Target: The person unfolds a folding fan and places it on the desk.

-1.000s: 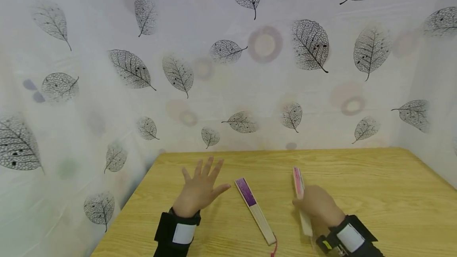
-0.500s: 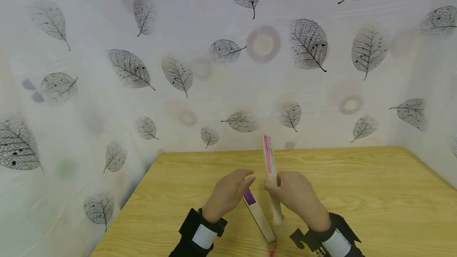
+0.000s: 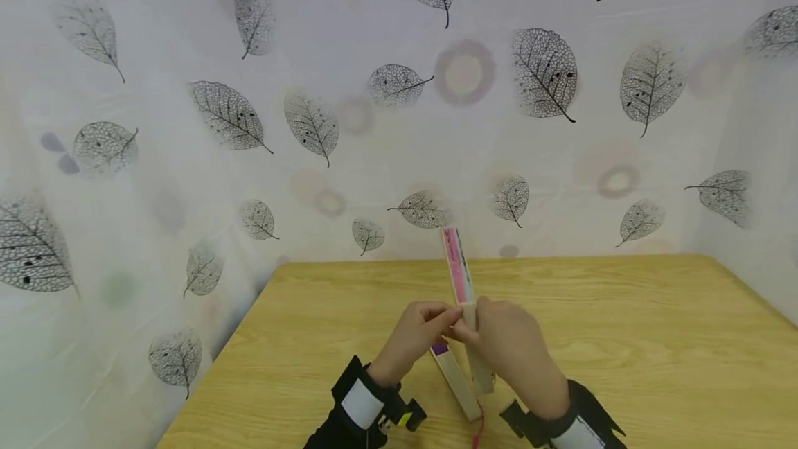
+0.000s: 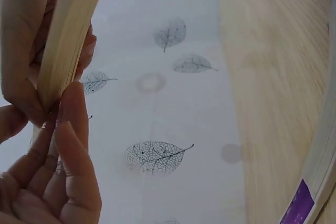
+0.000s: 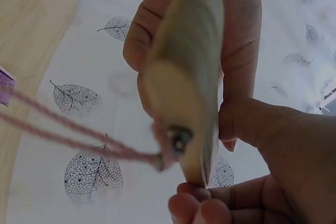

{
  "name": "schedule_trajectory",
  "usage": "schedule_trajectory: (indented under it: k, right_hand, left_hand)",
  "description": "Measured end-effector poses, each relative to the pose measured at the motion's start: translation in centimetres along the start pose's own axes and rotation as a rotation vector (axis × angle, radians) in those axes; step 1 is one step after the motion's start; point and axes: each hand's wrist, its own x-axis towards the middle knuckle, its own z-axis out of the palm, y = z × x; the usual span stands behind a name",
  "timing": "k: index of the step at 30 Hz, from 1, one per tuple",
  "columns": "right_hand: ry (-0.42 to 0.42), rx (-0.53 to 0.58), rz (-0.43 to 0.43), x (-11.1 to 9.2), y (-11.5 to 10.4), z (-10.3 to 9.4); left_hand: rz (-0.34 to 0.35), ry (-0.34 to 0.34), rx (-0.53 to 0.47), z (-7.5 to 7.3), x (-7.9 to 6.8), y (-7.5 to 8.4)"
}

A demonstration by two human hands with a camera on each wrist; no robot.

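Note:
A closed folding fan with a pink-and-white paper part (image 3: 458,265) and pale slats points up and away, tilted over the table. My right hand (image 3: 511,341) grips it around the slats, near the riveted end. From the other side my left hand (image 3: 414,335) pinches at the fan's edge with thumb and fingertips. In the right wrist view the fan's rivet (image 5: 180,138) faces the camera, with a pinkish cord (image 5: 84,129) looped from it. A second closed fan with a purple part (image 3: 458,386) lies on the table below, its far end hidden by my left hand.
The wood-grain table (image 3: 623,338) reaches back to a pale curtain (image 3: 349,33) printed with dark leaves. A red cord (image 3: 478,432) trails from the purple fan toward the near edge.
My right hand has lifted the pink fan from the table and brought it left. My left hand, spread flat before, has come in from the left and closed its fingertips on it.

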Motion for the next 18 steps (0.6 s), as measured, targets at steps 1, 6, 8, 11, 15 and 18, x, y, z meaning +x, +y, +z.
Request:
schedule_trajectory:
  k: [1, 6, 8, 11, 15, 18]
  right_hand:
    - [0.011, -0.013, -0.014, 0.0, 0.0, 0.0]
    - [0.004, 0.036, -0.074, -0.1, 0.4, -0.1]
    - [-0.052, 0.135, -0.072, 0.0, 0.8, -0.2]
    - [-0.156, 0.327, -0.044, 0.3, 1.6, -0.2]
    - [-0.203, 0.524, 0.022, 0.6, 2.3, 0.2]
    - [-0.173, 0.614, 0.087, 0.6, 2.1, 0.3]
  left_hand:
    - [-0.004, 0.002, -0.005, 0.0, 0.0, 0.0]
    - [0.012, 0.038, -0.021, -0.3, 0.0, -0.4]
    - [0.026, 0.051, -0.045, -0.5, 0.0, -0.6]
    - [0.029, 0.072, -0.088, -0.8, 0.1, -0.7]
    - [0.014, 0.089, -0.138, -1.1, 0.3, -0.8]
    - [0.018, 0.089, -0.163, -1.0, 0.3, -0.5]
